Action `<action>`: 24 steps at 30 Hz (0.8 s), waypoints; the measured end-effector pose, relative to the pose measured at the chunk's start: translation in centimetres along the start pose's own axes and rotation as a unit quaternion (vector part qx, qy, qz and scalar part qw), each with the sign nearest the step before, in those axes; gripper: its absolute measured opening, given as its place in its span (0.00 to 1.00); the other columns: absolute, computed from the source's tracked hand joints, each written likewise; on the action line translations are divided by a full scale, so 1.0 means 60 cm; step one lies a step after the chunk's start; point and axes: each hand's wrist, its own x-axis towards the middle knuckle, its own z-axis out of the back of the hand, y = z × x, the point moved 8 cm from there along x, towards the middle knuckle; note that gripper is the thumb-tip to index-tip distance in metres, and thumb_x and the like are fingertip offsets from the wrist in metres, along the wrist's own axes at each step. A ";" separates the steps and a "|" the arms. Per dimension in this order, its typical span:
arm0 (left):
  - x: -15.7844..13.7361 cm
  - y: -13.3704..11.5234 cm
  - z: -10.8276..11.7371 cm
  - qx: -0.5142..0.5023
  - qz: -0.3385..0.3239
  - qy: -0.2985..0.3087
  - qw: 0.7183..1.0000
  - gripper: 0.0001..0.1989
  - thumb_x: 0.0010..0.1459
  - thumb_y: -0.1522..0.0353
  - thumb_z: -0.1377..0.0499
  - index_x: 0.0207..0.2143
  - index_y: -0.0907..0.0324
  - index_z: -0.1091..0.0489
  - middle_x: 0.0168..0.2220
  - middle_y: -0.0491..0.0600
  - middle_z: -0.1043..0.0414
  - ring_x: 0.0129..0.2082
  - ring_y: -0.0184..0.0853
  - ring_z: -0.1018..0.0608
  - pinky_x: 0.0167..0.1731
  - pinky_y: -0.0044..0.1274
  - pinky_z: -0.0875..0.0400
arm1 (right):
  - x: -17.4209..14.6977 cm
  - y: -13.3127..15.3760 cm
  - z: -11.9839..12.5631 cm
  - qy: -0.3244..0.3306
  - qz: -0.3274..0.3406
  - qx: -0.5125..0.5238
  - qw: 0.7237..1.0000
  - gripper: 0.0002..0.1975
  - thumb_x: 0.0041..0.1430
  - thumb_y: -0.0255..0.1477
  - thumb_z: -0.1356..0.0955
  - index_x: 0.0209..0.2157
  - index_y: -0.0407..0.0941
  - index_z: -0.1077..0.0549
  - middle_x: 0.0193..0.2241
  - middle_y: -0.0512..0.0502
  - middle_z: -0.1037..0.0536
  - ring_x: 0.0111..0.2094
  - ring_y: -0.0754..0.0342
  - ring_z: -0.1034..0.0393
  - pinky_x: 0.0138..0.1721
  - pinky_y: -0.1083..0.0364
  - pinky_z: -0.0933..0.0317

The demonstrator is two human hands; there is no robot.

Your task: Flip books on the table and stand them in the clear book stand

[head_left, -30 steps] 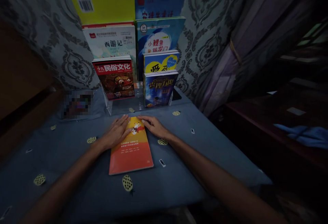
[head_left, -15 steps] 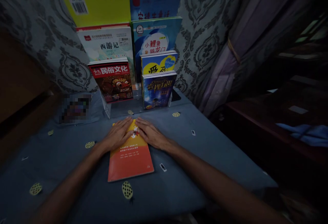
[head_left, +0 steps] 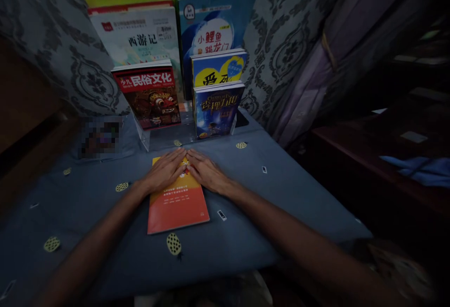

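Note:
An orange-and-yellow book (head_left: 179,208) lies closed on the blue cloth of the table. Both hands rest flat on its far end, fingertips nearly meeting at the top edge. My left hand (head_left: 167,170) covers the upper left part, fingers stretched out and pointing away from me. My right hand (head_left: 207,172) lies over the upper right part, also with fingers extended. Between the thumbs a small printed picture shows in part. Just beyond the hands, a clear stand (head_left: 144,139) holds several upright books, among them a red-topped book (head_left: 151,98) and a dark blue book (head_left: 218,110).
A patterned tablecloth (head_left: 116,232) covers the table. On the left lies a flat, blurred-out item (head_left: 100,138). A dark flat object (head_left: 242,119) is behind the stand's right side. Patterned wallpaper and a tied purple curtain (head_left: 302,91) stand behind; the table's right edge slopes toward me.
The camera view has tilted and shifted slightly, so the book and hands appear a little higher. Both hands stay flat on the book, their fingertips slightly closer together.

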 end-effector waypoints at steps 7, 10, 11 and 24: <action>0.002 0.006 0.000 0.012 0.005 -0.009 1.000 0.31 0.69 0.55 0.60 0.67 0.64 0.46 0.68 0.57 0.46 0.68 0.41 0.43 0.66 0.37 0.48 | 0.015 -0.015 -0.011 0.006 0.008 0.037 0.999 0.25 0.66 0.29 0.41 0.63 0.36 0.38 0.64 0.34 0.37 0.68 0.46 0.51 0.67 0.43 0.50; 0.004 0.012 0.001 0.015 0.015 -0.020 1.000 0.30 0.69 0.56 0.60 0.66 0.63 0.46 0.68 0.57 0.45 0.68 0.41 0.42 0.66 0.37 0.48 | 0.022 -0.008 -0.006 0.017 0.033 0.043 0.998 0.25 0.67 0.28 0.41 0.63 0.41 0.38 0.65 0.39 0.37 0.68 0.48 0.51 0.68 0.43 0.51; 0.004 0.013 0.002 0.014 0.017 -0.022 1.000 0.30 0.69 0.56 0.60 0.66 0.63 0.46 0.68 0.56 0.46 0.68 0.41 0.42 0.66 0.38 0.48 | 0.022 -0.004 -0.003 0.020 0.042 0.047 0.998 0.25 0.67 0.28 0.42 0.64 0.41 0.38 0.65 0.40 0.37 0.68 0.49 0.51 0.68 0.43 0.51; 0.008 -0.013 0.005 -0.013 -0.041 0.011 0.999 0.26 0.68 0.65 0.59 0.67 0.58 0.46 0.68 0.49 0.46 0.69 0.37 0.44 0.66 0.38 0.50 | -0.060 0.015 -0.003 0.045 -0.007 0.066 0.997 0.30 0.67 0.35 0.39 0.65 0.35 0.42 0.68 0.33 0.46 0.69 0.45 0.55 0.69 0.43 0.55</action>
